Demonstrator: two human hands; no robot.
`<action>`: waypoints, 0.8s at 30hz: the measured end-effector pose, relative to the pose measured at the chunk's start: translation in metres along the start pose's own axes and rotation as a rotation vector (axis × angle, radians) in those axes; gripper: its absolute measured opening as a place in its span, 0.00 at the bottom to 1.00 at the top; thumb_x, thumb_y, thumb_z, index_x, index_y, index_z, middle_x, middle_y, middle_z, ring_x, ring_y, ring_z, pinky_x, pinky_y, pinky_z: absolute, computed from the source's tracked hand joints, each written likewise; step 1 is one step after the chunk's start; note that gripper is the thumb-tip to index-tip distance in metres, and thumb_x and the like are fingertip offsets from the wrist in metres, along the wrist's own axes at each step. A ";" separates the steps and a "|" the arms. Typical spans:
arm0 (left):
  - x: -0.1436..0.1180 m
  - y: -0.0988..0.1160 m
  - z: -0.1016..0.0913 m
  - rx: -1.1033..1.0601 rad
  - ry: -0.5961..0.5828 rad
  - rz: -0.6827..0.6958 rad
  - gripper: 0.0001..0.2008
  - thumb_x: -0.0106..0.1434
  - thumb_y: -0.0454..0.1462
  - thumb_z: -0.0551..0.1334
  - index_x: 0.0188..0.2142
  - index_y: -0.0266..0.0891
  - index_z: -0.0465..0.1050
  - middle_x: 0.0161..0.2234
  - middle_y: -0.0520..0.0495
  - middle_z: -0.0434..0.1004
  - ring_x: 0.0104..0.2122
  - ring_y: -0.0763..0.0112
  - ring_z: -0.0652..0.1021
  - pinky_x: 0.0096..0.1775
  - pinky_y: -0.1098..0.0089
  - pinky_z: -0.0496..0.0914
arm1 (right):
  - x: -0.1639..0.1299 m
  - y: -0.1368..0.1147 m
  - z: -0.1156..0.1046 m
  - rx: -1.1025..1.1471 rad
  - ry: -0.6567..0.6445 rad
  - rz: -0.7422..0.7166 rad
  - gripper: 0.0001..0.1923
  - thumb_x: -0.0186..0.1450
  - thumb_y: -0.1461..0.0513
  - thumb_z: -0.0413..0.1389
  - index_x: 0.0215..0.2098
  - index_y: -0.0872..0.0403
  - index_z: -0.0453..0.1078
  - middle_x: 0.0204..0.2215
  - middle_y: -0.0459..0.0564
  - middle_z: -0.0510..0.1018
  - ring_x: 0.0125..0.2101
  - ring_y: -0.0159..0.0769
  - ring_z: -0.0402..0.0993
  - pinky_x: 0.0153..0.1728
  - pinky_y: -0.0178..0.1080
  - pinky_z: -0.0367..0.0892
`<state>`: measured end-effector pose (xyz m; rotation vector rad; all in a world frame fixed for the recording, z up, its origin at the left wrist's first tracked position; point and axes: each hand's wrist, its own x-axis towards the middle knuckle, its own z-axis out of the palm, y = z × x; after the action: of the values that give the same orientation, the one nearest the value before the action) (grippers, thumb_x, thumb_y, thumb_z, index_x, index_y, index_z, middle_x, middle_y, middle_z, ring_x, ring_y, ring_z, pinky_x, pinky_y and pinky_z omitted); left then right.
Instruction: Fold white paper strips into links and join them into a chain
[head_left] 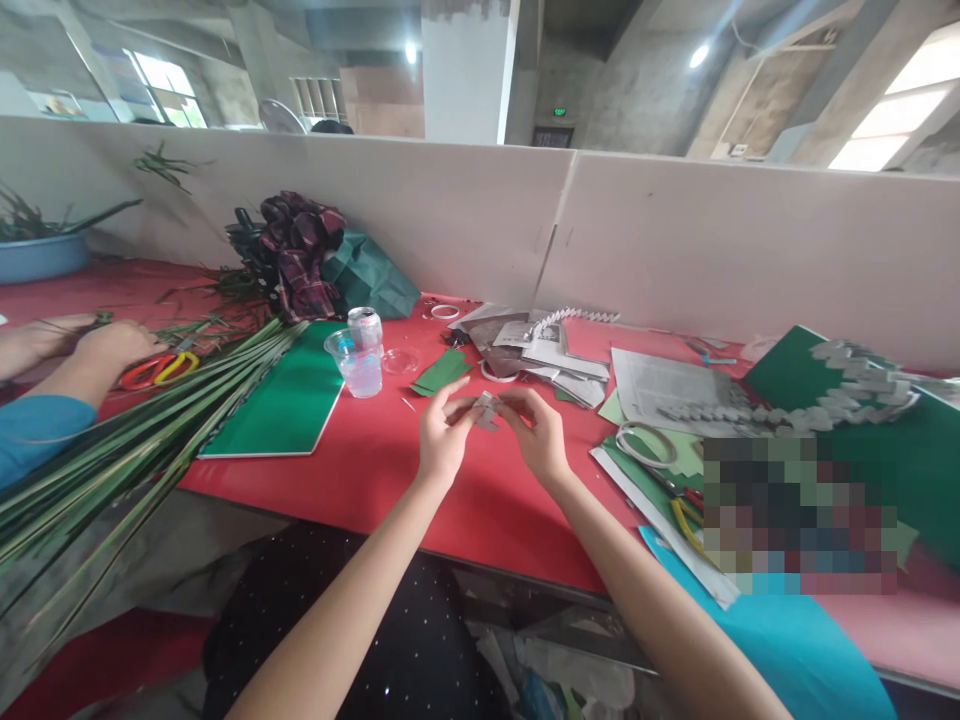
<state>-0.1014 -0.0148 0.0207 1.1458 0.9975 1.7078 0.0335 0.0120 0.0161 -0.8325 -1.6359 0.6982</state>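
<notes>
Above the red table (360,480) my two hands meet over a small folded piece of grey printed paper (486,410). My left hand (444,430) pinches it from the left between thumb and fingers. On its right side, my right hand (536,430) pinches it with thumb and forefinger. Just beyond my left hand lie some green paper strips (441,373). A stack of newspaper pieces (570,365) lies behind my right hand, with a zigzag chain of folded paper (570,318) across it.
Left of me are a plastic cup (356,365), a can (365,325), a green notebook (270,410) and long leaves (187,420). A co-worker's hands (112,345) are beside scissors (161,368). At right lie a tape roll (646,445), yellow-handled scissors (690,525) and another paper chain (847,395).
</notes>
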 end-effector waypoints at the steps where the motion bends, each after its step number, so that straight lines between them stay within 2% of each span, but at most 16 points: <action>1: 0.000 0.000 0.000 -0.007 0.010 0.003 0.23 0.56 0.39 0.65 0.50 0.36 0.65 0.34 0.45 0.80 0.28 0.67 0.80 0.37 0.65 0.75 | 0.000 -0.001 0.000 -0.011 -0.005 -0.004 0.08 0.63 0.56 0.54 0.38 0.51 0.71 0.35 0.50 0.78 0.37 0.40 0.75 0.41 0.42 0.71; 6: 0.000 0.000 0.000 -0.036 0.056 -0.004 0.23 0.53 0.39 0.67 0.48 0.36 0.66 0.34 0.45 0.80 0.30 0.66 0.80 0.38 0.64 0.75 | -0.002 -0.001 -0.001 -0.036 0.000 -0.017 0.10 0.61 0.57 0.56 0.38 0.52 0.74 0.35 0.49 0.80 0.34 0.39 0.77 0.38 0.40 0.72; 12: 0.001 -0.002 -0.001 -0.051 0.037 -0.024 0.24 0.52 0.40 0.68 0.47 0.36 0.66 0.34 0.44 0.80 0.32 0.64 0.80 0.39 0.63 0.74 | 0.000 0.002 -0.002 -0.001 0.035 0.023 0.06 0.59 0.59 0.58 0.33 0.52 0.76 0.31 0.48 0.81 0.32 0.38 0.77 0.36 0.39 0.72; 16: 0.001 -0.001 -0.003 0.013 0.030 -0.017 0.21 0.53 0.40 0.67 0.46 0.35 0.68 0.35 0.42 0.81 0.34 0.63 0.80 0.40 0.64 0.74 | 0.003 -0.001 -0.003 0.041 0.017 0.078 0.06 0.58 0.60 0.59 0.31 0.53 0.76 0.28 0.48 0.80 0.29 0.38 0.76 0.35 0.39 0.71; 24: -0.005 0.000 0.000 0.140 -0.008 0.063 0.27 0.58 0.40 0.64 0.56 0.40 0.62 0.39 0.42 0.80 0.36 0.61 0.81 0.43 0.63 0.74 | 0.003 0.000 -0.003 0.016 0.019 0.086 0.06 0.60 0.59 0.56 0.30 0.54 0.72 0.27 0.48 0.78 0.29 0.36 0.74 0.34 0.37 0.69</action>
<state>-0.1002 -0.0192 0.0196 1.2850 1.1004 1.7035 0.0363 0.0144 0.0180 -0.8992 -1.5834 0.7603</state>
